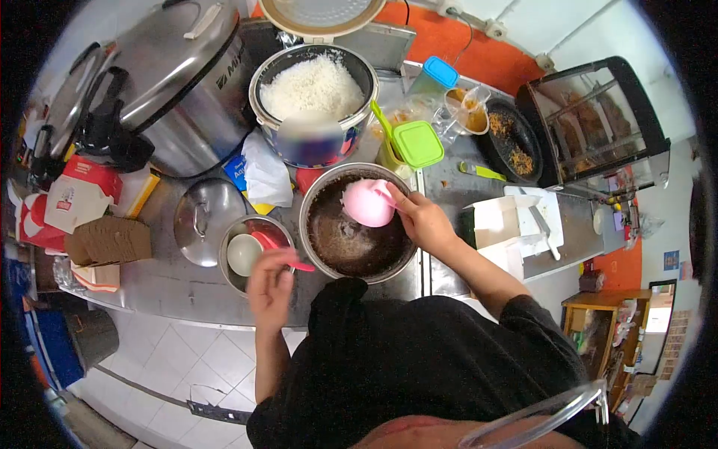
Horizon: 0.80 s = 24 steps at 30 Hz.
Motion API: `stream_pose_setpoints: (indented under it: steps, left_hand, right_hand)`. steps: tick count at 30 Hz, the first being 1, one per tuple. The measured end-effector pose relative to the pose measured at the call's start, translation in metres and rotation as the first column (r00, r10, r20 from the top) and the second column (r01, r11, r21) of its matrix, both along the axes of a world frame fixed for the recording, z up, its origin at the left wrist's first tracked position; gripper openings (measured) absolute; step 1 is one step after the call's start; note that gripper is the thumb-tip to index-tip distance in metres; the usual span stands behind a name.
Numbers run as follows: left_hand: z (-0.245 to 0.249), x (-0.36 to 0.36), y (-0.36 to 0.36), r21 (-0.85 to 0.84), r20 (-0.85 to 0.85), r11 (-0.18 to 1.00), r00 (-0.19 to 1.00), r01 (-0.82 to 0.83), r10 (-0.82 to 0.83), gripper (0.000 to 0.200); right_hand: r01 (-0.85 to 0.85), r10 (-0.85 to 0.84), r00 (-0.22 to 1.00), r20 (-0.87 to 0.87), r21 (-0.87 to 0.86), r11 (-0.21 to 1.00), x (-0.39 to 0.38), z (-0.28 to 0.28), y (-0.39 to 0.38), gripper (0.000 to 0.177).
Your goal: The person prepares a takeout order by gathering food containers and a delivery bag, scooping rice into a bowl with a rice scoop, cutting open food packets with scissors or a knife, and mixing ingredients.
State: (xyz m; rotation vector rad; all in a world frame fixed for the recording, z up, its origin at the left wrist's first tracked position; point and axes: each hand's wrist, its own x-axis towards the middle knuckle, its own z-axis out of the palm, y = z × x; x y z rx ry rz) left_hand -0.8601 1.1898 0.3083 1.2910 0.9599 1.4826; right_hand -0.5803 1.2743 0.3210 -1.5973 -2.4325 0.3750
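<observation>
My right hand [428,223] is closed on the handle of a pink scoop [369,203], which is over a large metal pot [319,256] with dark contents or a dark inside. My left hand [270,283] is by a smaller metal bowl [227,274], its fingers partly blurred. A red-pink utensil handle [301,266] sticks out beside its fingertips; whether the fingers grip it is unclear. Inside the small bowl sits a white cup [244,255]. Behind the pot, an open rice cooker [258,105] holds white rice [313,86].
A metal lid [202,222] lies left of the small bowl. Green-lidded container [418,144], black pan [511,142] and glass display case [591,123] stand back right. An open box [502,224] is at the right. A large steel cooker [179,82] and brown cartons [108,241] are left.
</observation>
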Motion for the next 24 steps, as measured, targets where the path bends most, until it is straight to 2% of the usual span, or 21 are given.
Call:
stream_pose_setpoints:
  steps: [1, 2, 3, 4, 5, 6, 8, 9, 10, 12, 13, 14, 15, 16, 17, 18, 19, 20, 22, 23, 24]
  left_hand:
    - [-0.004, 0.005, 0.0, -0.022, 0.09, 0.973, 0.97, 0.23, -0.228, 0.026]
    - [-0.011, 0.007, 0.0, -0.023, 0.176, 0.891, 0.879, 0.454, -0.443, 0.031]
    - [-0.017, 0.009, 0.001, -0.018, 0.172, 0.891, 0.88, 0.453, -0.444, 0.031]
    - [-0.024, 0.013, 0.001, -0.137, 0.155, 0.741, 0.753, 0.657, -0.639, 0.034]
    - [-0.032, 0.017, -0.004, -0.26, 0.176, 0.533, 0.582, 0.805, -0.794, 0.038]
    - [-0.041, 0.017, -0.012, -0.265, 0.182, 0.53, 0.581, 0.806, -0.793, 0.038]
    - [-0.057, 0.015, -0.022, -0.458, 0.171, 0.455, 0.578, 0.764, -0.798, 0.037]
    - [-0.06, 0.013, -0.025, -0.441, 0.171, 0.494, 0.611, 0.749, -0.773, 0.034]
    - [-0.059, 0.009, -0.025, -0.446, 0.172, 0.485, 0.604, 0.752, -0.778, 0.034]
    - [-0.051, 0.0, -0.023, -0.573, 0.077, 0.479, 0.626, 0.665, -0.776, 0.03]
    - [-0.046, -0.004, -0.022, -0.573, 0.069, 0.478, 0.62, 0.666, -0.781, 0.03]
    - [-0.04, -0.007, -0.021, -0.596, 0.021, 0.514, 0.652, 0.617, -0.758, 0.028]
    - [-0.037, -0.009, -0.019, -0.611, -0.033, 0.555, 0.683, 0.564, -0.73, 0.026]
    - [-0.038, -0.01, -0.018, -0.601, -0.053, 0.569, 0.683, 0.561, -0.729, 0.026]
    - [-0.04, -0.012, -0.019, -0.587, -0.066, 0.589, 0.692, 0.556, -0.719, 0.025]
    - [-0.041, -0.015, -0.017, -0.572, -0.083, 0.61, 0.701, 0.549, -0.708, 0.025]
    - [-0.036, -0.016, -0.015, -0.59, -0.086, 0.603, 0.701, 0.537, -0.708, 0.024]
    - [-0.034, -0.017, -0.015, -0.578, -0.115, 0.622, 0.702, 0.528, -0.703, 0.024]
    - [-0.033, -0.018, -0.014, -0.579, -0.16, 0.631, 0.687, 0.516, -0.709, 0.025]
    - [-0.037, -0.02, -0.015, -0.571, -0.187, 0.647, 0.687, 0.505, -0.702, 0.025]
    - [-0.043, -0.021, -0.018, -0.574, -0.12, 0.633, 0.712, 0.519, -0.692, 0.025]
  right_hand:
    - [0.02, -0.02, 0.999, -0.028, 0.014, 1.0, 0.0, 0.0, -0.001, 0.051]
    - [0.019, -0.019, 0.999, -0.027, 0.013, 1.0, 0.001, 0.0, -0.004, 0.051]
    - [0.031, -0.03, 0.998, -0.06, 0.018, 0.999, 0.002, 0.001, -0.005, 0.051]
    - [0.036, -0.034, 0.996, -0.086, 0.025, 0.999, 0.004, 0.003, -0.002, 0.051]
    - [0.001, 0.001, 0.998, -0.066, 0.036, 0.999, 0.006, 0.004, -0.002, 0.051]
    - [0.002, 0.0, 0.998, -0.067, 0.027, 1.0, 0.009, 0.007, -0.001, 0.051]
    - [0.093, -0.07, 0.978, -0.197, 0.113, 0.989, 0.013, 0.026, 0.013, 0.048]
    - [0.193, -0.209, 0.959, -0.189, -0.103, 0.976, 0.013, 0.045, 0.02, 0.041]
    - [0.195, -0.262, 0.907, -0.33, -0.223, 0.955, 0.022, 0.042, 0.036, 0.032]
    - [0.032, -0.274, 0.766, -0.582, -0.391, 0.92, 0.036, 0.047, 0.082, 0.024]
    - [-0.08, -0.207, 0.765, -0.61, -0.409, 0.909, 0.041, 0.071, 0.109, 0.028]
    - [-0.154, -0.219, 0.624, -0.75, -0.393, 0.906, 0.041, 0.076, 0.144, 0.032]
    - [0.043, -0.283, 0.706, -0.649, -0.36, 0.932, 0.026, 0.101, 0.168, 0.032]
    - [0.028, -0.219, 0.642, -0.735, -0.263, 0.964, 0.027, 0.104, 0.21, 0.035]
    - [0.081, -0.193, 0.595, -0.78, -0.181, 0.98, 0.024, 0.11, 0.245, 0.037]
    - [0.161, -0.193, 0.383, -0.903, -0.141, 0.977, 0.007, 0.118, 0.269, 0.037]
    - [0.268, -0.092, 0.327, -0.941, -0.001, 0.963, -0.005, 0.122, 0.297, 0.035]
    - [0.265, -0.063, 0.316, -0.947, 0.024, 0.964, -0.014, 0.127, 0.311, 0.035]
    - [0.21, -0.268, 0.066, -0.961, -0.25, 0.945, -0.025, 0.136, 0.34, 0.034]
    - [0.146, -0.154, 0.125, -0.98, -0.135, 0.98, -0.015, 0.11, 0.389, 0.037]
    - [0.08, -0.038, 0.176, -0.984, -0.025, 0.996, -0.007, 0.088, 0.431, 0.04]
